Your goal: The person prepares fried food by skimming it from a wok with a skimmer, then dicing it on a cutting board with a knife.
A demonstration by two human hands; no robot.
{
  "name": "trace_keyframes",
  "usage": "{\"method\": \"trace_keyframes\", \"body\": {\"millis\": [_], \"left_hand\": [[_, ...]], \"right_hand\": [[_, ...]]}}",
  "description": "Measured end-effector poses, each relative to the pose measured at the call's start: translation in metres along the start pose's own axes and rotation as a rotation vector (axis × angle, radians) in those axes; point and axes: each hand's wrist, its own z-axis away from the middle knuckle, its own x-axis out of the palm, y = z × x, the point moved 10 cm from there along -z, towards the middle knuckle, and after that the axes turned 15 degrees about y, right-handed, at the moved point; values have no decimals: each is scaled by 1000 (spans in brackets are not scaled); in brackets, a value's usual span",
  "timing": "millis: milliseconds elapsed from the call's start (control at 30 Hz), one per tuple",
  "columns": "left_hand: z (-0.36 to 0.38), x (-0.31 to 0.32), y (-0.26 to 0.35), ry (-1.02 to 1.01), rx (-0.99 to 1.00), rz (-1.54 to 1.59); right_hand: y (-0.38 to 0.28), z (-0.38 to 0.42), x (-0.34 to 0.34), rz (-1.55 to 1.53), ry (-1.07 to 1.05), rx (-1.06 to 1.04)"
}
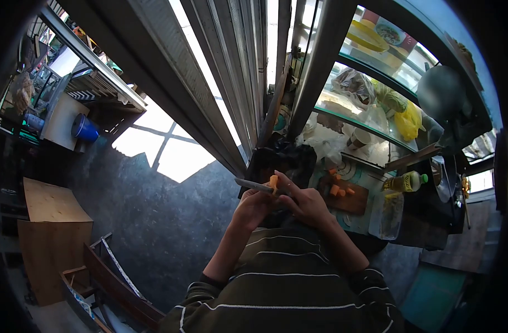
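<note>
My left hand [254, 210] is closed in front of my chest, its fingers around a small orange piece of carrot [274, 182]. My right hand [308, 206] meets it from the right, closed on a knife [253, 184]. The grey blade points left, over the left hand and against the carrot. The hands overlap and hide the knife's handle. Directly beyond them is a black plastic bag [299, 158]. To the right, cut carrot chunks [337, 191] lie on a wooden cutting board [356, 205].
Right of the board are a clear plastic container [386, 216] and a green-capped bottle [405, 182]. A glass cabinet [370, 132] holding plastic bags rises behind. Metal shutter panels [226, 72] stand ahead. A blue bucket [86, 129] and a wooden box [54, 244] are at left.
</note>
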Motion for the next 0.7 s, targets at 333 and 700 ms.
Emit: {"method": "trace_keyframes", "body": {"millis": [333,700], "left_hand": [[4,0,7,-14,30,-69],[14,-6,9,69,70,-189]], "right_hand": [[-1,-1,5,-65,127,10],[3,-1,3,-230,206,53]]}}
